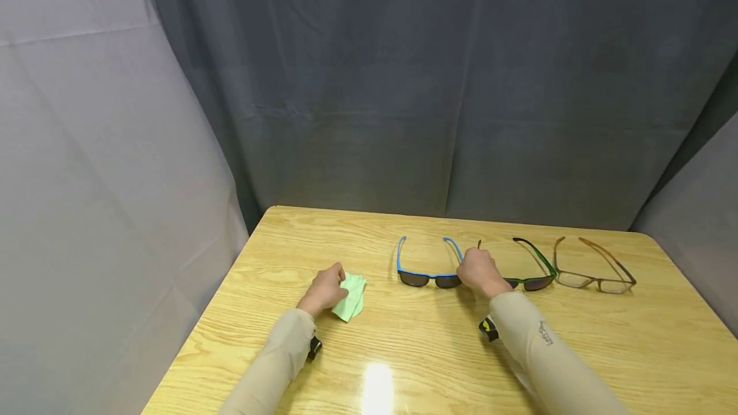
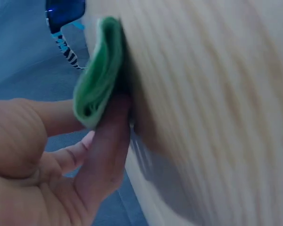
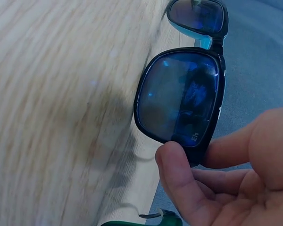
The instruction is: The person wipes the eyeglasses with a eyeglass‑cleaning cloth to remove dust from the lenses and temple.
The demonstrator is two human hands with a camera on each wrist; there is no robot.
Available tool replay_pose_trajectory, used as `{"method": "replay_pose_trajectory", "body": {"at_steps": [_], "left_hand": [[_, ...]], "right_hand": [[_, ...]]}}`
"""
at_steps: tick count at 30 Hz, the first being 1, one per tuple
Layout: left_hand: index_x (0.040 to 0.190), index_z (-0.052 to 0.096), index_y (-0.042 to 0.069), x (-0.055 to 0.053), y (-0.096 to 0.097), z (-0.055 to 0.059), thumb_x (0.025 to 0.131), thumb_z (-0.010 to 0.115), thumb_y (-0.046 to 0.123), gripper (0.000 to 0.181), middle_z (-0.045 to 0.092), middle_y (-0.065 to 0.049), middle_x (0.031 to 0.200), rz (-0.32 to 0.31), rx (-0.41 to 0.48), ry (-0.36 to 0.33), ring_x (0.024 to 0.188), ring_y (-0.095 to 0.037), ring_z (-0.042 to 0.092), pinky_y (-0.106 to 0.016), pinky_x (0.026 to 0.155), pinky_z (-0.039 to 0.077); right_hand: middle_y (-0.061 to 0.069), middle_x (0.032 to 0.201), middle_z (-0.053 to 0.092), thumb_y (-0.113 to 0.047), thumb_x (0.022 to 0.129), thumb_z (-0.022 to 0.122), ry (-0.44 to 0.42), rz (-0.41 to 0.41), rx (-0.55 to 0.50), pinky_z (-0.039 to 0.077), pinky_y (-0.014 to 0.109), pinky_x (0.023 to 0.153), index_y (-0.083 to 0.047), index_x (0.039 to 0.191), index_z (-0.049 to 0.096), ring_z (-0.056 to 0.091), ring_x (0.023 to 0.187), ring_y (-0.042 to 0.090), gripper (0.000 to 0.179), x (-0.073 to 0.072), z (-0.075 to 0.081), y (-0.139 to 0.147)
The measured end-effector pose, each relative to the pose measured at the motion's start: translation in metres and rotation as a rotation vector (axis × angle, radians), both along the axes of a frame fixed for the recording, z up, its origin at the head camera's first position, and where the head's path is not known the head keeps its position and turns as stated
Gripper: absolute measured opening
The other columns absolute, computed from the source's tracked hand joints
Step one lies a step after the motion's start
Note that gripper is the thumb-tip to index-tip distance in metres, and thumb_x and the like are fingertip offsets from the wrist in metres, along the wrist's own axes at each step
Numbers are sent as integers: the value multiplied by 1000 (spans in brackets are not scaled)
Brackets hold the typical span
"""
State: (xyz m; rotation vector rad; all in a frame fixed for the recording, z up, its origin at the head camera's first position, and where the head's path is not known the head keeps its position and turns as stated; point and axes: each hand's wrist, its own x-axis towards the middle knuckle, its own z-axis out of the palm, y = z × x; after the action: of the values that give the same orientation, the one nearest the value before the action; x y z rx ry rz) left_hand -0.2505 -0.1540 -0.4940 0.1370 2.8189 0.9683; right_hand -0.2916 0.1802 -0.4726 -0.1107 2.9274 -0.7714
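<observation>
My left hand (image 1: 324, 290) pinches the edge of a folded light green cloth (image 1: 353, 300) at the left of the table. Seen from the left wrist, the cloth's layered fold (image 2: 100, 77) sits between thumb and finger, close to the wood. With thumb and fingers, my right hand (image 1: 481, 271) grips the outer right corner of blue-and-black sunglasses (image 1: 414, 279). Their temples are unfolded and point toward the back. The right wrist view shows the dark lens (image 3: 177, 99) just above the fingertips. Behind my right hand, green-and-black sunglasses (image 1: 538, 284) are partly hidden.
Clear-lensed eyeglasses (image 1: 612, 286) with brown-orange temples lie at the right, close beside the green pair. The wooden table (image 1: 426, 357) ends at a dark grey curtain (image 1: 357, 82) at the back. Light grey cloth walls (image 1: 104, 210) flank it.
</observation>
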Motion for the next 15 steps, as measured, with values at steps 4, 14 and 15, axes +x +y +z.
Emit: {"method": "replay_pose_trajectory", "body": {"at_steps": [4, 14, 15], "left_hand": [[104, 52, 1, 1, -2, 0, 86, 66, 8, 24, 58, -12, 90, 7, -96, 9, 70, -20, 51, -33, 61, 45], [97, 57, 2, 3, -12, 20, 93, 55, 24, 22, 53, -6, 73, 29, -237, 31, 59, -19, 48, -29, 50, 37], [101, 58, 2, 3, -12, 24, 95, 54, 27, 26, 54, -6, 74, 36, -256, 36, 59, -19, 49, -30, 50, 38]], "right_hand": [[6, 58, 47, -5, 89, 43, -7, 2, -27, 36, 26, 43, -2, 69, 55, 42, 47, 16, 24, 0, -1, 0], [10, 61, 53, -16, 96, 44, 136, 45, -5, 40, 28, 42, 1, 73, 55, 48, 48, 18, 31, 14, 8, -5], [13, 65, 55, -17, 96, 45, 159, 52, 4, 42, 30, 45, 4, 78, 56, 50, 51, 19, 30, 17, 11, -5]]}}
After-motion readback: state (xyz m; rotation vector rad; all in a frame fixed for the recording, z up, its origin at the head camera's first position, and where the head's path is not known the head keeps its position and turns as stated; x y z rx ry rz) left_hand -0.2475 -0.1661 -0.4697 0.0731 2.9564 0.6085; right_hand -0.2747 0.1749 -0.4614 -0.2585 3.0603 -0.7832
